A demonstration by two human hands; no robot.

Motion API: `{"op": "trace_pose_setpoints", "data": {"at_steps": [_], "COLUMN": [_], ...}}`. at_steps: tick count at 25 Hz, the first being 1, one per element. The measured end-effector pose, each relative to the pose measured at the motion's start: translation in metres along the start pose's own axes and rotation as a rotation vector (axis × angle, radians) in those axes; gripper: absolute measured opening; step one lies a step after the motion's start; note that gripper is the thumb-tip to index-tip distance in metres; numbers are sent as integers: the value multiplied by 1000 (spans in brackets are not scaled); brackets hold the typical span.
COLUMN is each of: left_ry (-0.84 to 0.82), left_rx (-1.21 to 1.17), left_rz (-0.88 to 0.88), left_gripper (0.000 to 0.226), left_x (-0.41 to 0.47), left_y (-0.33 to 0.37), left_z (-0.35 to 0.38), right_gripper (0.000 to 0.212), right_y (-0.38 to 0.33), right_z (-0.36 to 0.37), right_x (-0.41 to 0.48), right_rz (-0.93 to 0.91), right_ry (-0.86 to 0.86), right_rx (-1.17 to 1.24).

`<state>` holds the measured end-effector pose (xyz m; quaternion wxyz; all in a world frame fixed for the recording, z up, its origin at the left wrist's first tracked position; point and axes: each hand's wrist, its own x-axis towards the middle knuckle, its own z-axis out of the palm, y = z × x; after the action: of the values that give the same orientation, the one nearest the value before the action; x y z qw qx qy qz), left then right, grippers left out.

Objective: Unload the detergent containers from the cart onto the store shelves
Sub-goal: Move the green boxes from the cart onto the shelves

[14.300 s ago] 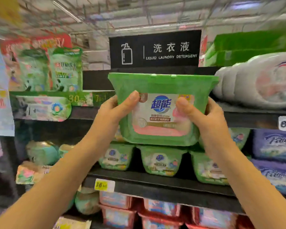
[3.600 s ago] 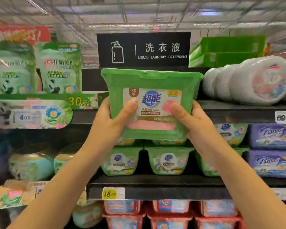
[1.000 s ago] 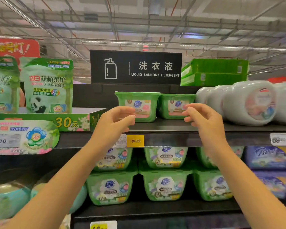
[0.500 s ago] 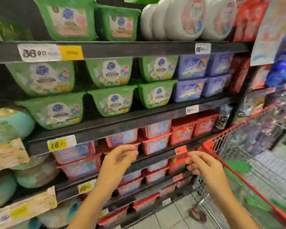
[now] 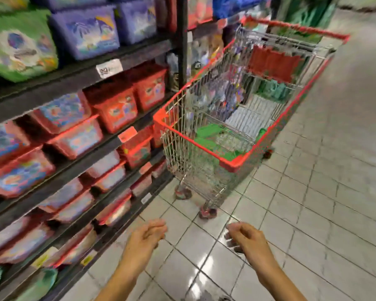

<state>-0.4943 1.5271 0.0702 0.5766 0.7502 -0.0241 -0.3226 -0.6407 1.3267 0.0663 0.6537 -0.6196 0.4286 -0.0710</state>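
Both hands have come down from the shelves (image 5: 78, 79) and hang empty over the floor tiles (image 5: 313, 213), left hand (image 5: 143, 237) and right hand (image 5: 245, 240) loosely curled; green detergent containers (image 5: 206, 129) lie at the near end of the cart (image 5: 234, 166), well ahead of the fingers, blurred behind wire

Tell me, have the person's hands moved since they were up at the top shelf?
Yes. Both came down: the left hand and right hand now hang empty beside the bottom shelves, over the floor tiles, short of the cart.
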Motion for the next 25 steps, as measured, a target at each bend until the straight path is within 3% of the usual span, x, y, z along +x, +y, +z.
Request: {"op": "trace_pose_setpoints", "data": {"at_steps": [9,15,25], "left_ry": [-140,-133,-63], "left_rx": [58,56,96], "left_rz": [14,159,382], "left_gripper": [18,23,23], "left_x": [21,87,241], "left_y": [34,95,226], "left_z": [164,202,245], "right_gripper": [18,18,31], "right_y": [-18,-68,-224], "right_z": [-131,-152,-165], "right_x": [40,104,273], "right_rz": [-30,-106,-364], "right_ry": [16,-2,-78], "right_rx": [-35,-51,-57]}}
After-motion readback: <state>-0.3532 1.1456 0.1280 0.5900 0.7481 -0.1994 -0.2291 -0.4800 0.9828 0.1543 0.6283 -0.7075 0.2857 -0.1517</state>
